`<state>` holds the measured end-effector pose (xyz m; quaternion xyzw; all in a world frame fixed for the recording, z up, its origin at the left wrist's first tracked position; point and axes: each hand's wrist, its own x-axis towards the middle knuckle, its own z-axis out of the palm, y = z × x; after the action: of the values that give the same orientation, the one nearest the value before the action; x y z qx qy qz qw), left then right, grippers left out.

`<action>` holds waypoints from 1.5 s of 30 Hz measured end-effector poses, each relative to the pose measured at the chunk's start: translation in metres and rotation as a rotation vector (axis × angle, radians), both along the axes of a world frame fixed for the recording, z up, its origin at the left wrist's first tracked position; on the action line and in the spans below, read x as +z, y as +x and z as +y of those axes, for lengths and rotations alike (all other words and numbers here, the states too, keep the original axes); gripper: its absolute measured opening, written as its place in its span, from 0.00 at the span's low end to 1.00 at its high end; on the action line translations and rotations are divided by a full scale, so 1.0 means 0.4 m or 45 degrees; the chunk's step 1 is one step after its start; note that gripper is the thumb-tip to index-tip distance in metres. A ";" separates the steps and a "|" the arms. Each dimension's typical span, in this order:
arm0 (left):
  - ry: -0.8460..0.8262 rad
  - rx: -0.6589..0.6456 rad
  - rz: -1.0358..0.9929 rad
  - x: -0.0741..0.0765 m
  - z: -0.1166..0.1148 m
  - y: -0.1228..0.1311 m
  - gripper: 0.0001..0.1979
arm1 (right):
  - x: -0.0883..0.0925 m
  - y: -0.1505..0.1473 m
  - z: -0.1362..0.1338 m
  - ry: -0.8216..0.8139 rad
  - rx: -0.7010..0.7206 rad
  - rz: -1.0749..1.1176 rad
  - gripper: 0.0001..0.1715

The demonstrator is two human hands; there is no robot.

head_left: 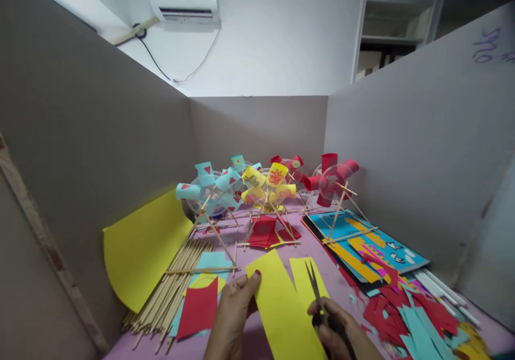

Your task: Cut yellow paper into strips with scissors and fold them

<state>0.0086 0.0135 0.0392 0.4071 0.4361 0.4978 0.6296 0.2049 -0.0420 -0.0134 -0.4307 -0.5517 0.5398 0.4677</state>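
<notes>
A long strip of yellow paper (281, 306) is pinched between the thumb and fingers of my left hand (237, 301), near the strip's upper left edge. My right hand (333, 322) grips a pair of scissors (316, 290) with dark handles; the blades point up and away and look nearly closed. The lower right part of the strip runs close to the scissors and my right fingers. Behind the scissors, a second yellow paper piece (300, 274) lies on the table. Left of my left hand rests a red paper piece (199, 307) over light blue sheets (212, 261).
Paper-cup wheels on stick frames stand behind: a blue one (207, 188), a yellow one (265, 185), a red one (332, 177). Wooden sticks (169, 285) and a curved yellow sheet (140, 252) lie left. Right are a colourful book (386, 247) and paper scraps (418, 317). Grey partitions (257, 124) enclose the table.
</notes>
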 end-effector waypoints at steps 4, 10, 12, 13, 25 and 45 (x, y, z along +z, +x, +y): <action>-0.035 -0.007 0.015 0.002 0.000 0.000 0.23 | -0.007 0.027 0.025 0.055 -0.287 -0.409 0.28; -0.064 -0.054 0.088 0.004 -0.005 0.011 0.24 | 0.008 0.061 0.012 0.183 -0.303 -1.119 0.20; -0.072 -0.094 0.101 0.004 -0.011 0.023 0.23 | 0.024 0.060 0.007 0.243 -0.391 -1.046 0.16; -0.075 -0.127 0.105 0.003 -0.016 0.031 0.23 | 0.033 0.055 0.005 0.255 -0.427 -0.923 0.17; -0.015 -0.465 0.229 -0.052 -0.053 0.118 0.23 | 0.043 -0.008 0.003 -0.134 -0.344 0.234 0.31; -0.115 -0.488 0.061 -0.023 -0.067 0.121 0.25 | 0.033 0.010 0.007 -0.015 -0.386 0.070 0.30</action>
<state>0.0570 -0.0135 0.0301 0.4655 0.3874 0.3390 0.7199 0.2088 -0.0394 -0.0001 -0.4970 -0.4641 0.4778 0.5561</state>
